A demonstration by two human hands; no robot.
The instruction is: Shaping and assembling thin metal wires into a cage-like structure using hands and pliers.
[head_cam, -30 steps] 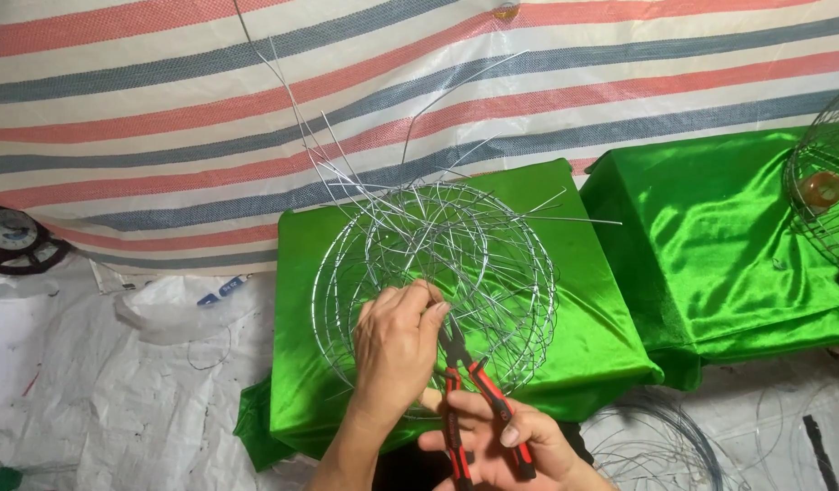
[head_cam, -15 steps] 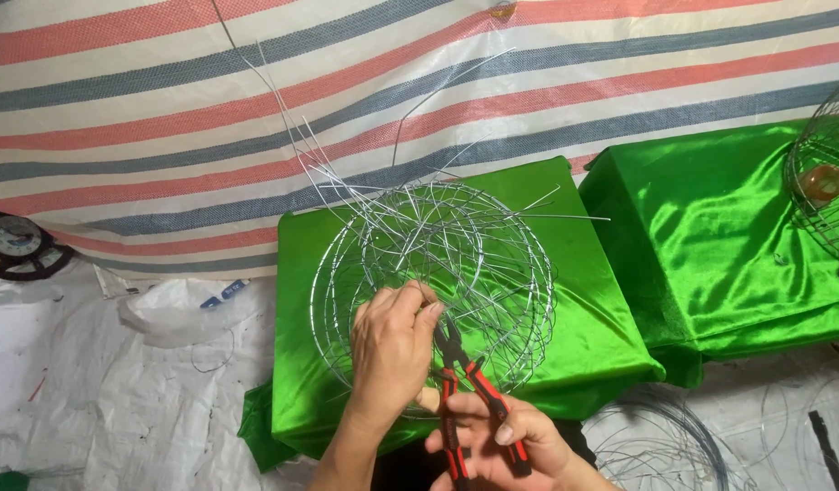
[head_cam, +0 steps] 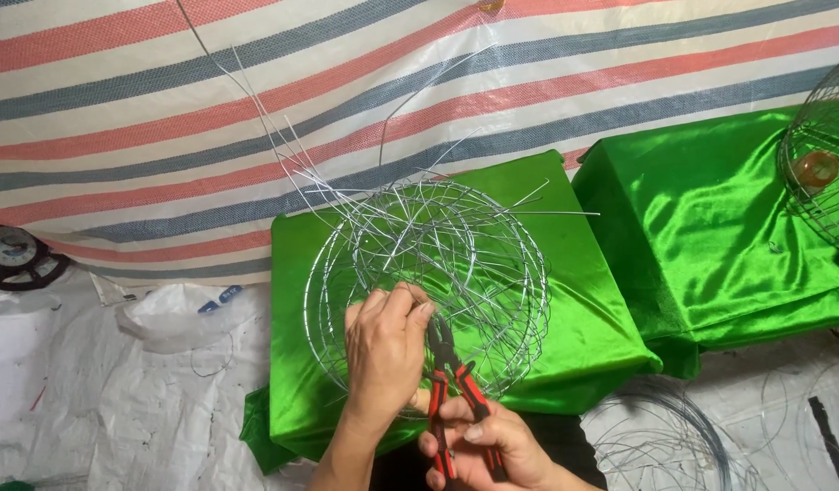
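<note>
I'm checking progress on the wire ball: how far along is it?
The wire ball frame already has its round hoops shaped. In hand: the left hand pinches a joint while the right hand holds red-handled pliers there. Left: loose wire ends sticking out on top.

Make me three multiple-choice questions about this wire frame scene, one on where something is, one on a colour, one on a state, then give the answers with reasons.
1. Where does the round wire frame rest?
A. on the green cloth-covered block
B. on the striped tarp
C. on the white sheet

2. What colour are the handles of the pliers?
A. blue and white
B. red and black
C. plain yellow

3. What is the right hand doing?
A. lying flat and empty
B. gripping the plier handles
C. holding a clock

Answers:
1 A, green cloth shows under and around the frame.
2 B, red grips with black edging.
3 B, its fingers wrap the handles, while the left hand pinches wire.
</note>
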